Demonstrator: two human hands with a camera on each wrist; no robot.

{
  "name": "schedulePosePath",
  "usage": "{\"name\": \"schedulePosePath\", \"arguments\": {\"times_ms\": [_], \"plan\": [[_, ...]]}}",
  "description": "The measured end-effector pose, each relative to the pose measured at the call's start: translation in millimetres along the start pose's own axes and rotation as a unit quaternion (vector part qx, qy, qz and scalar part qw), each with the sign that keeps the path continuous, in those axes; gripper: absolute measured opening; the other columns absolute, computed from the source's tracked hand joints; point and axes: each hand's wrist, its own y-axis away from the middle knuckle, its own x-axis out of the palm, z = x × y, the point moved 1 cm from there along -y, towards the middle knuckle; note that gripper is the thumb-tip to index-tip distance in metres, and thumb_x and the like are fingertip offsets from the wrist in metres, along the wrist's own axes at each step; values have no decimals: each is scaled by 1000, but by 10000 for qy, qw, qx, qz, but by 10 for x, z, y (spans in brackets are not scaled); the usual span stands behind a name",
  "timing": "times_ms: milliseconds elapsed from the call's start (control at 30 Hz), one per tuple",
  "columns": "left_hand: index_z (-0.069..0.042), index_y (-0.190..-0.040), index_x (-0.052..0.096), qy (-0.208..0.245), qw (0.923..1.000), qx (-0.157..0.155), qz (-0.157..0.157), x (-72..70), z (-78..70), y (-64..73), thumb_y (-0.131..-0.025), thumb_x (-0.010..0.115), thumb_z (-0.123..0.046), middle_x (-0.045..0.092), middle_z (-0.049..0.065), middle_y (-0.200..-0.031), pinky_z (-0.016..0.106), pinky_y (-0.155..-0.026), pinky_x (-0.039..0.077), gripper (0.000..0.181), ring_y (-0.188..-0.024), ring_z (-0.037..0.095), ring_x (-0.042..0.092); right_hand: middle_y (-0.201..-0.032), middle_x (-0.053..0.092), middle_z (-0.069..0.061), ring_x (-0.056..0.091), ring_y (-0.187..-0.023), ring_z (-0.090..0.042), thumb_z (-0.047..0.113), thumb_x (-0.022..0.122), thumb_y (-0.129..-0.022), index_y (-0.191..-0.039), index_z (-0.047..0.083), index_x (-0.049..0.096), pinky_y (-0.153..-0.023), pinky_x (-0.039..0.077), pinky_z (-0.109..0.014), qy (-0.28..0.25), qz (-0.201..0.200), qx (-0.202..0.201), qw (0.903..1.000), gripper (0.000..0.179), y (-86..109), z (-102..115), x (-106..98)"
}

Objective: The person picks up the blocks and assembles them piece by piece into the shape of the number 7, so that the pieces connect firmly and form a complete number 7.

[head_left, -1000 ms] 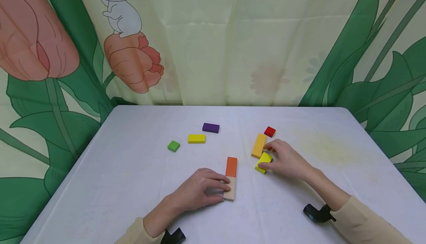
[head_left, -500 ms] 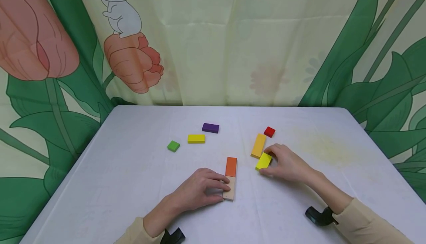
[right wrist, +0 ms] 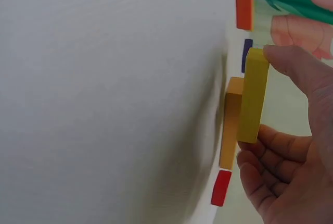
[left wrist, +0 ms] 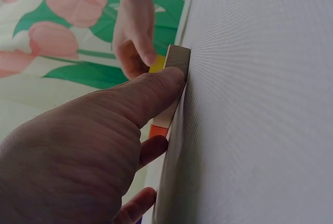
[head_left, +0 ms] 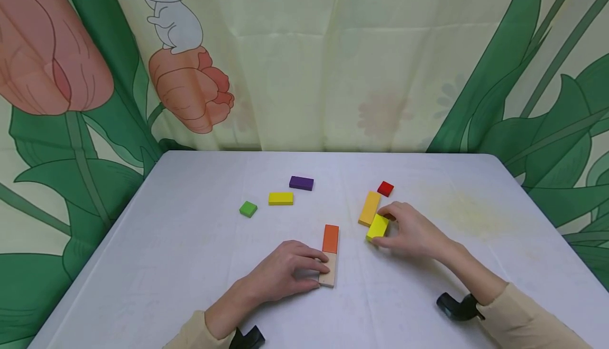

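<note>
In the head view, my left hand [head_left: 285,269] touches a plain wooden block [head_left: 329,275], fingertips on its top and thumb against its side. An orange block [head_left: 330,238] lies end to end with it. My right hand [head_left: 411,230] pinches a yellow block [head_left: 378,226] by its two ends, between thumb and fingers. Seen from the right wrist, this yellow block [right wrist: 253,96] stands off the white cloth, beside the longer amber block [right wrist: 232,122]. In the left wrist view the thumb covers part of the wooden block [left wrist: 178,56].
A small red block [head_left: 386,189] lies just beyond the amber block. To the left on the white table [head_left: 190,243] are a green block [head_left: 248,209], another yellow block [head_left: 281,198] and a purple block [head_left: 302,183]. A printed curtain [head_left: 304,74] hangs behind the table.
My right hand has shifted its hold on the yellow block, the thumb now at the near end, and the block has moved slightly up and away. My left hand has stayed still.
</note>
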Motion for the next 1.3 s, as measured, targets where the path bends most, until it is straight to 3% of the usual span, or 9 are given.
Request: {"name": "schedulePosePath", "arguments": {"times_ms": [467,633,1000,1300], "plan": [[-21,-113,79,-18,9999,131,-103,5,18,3,-86,82,-22,68,-12,-122,33,-99,45,26,-114,5,60,-113,64,-7,57,-105,-30,29,87,-78,-119,1,65,-89,51,-47,-179,-155,-423,9988,54,-218,111,-8],[-22,-114,78,61,10000,-33,20,-3,14,-5,-87,82,-24,68,-13,-123,34,-101,44,27,-115,5,59,-114,64,-9,56,-104,-28,31,86,-79,-122,0,65,-88,52,-46,-247,-140,-497,9984,57,-347,178,19],[-22,-115,78,60,9998,-128,125,-14,-9,-11,-88,81,-25,67,-13,-124,35,-102,43,27,-116,4,58,-119,63,-10,57,-108,-29,31,84,-81,-127,3,66,-89,54,-44,-280,-21,-556,9981,57,-590,299,98],[-22,-114,78,-22,10000,23,25,-12,3,4,-88,81,-24,68,-13,-124,34,-101,43,27,-116,5,58,-125,62,-13,55,-113,-30,34,85,-81,-132,4,65,-92,53,-45,-237,295,-332,9987,62,-743,348,174]]}}
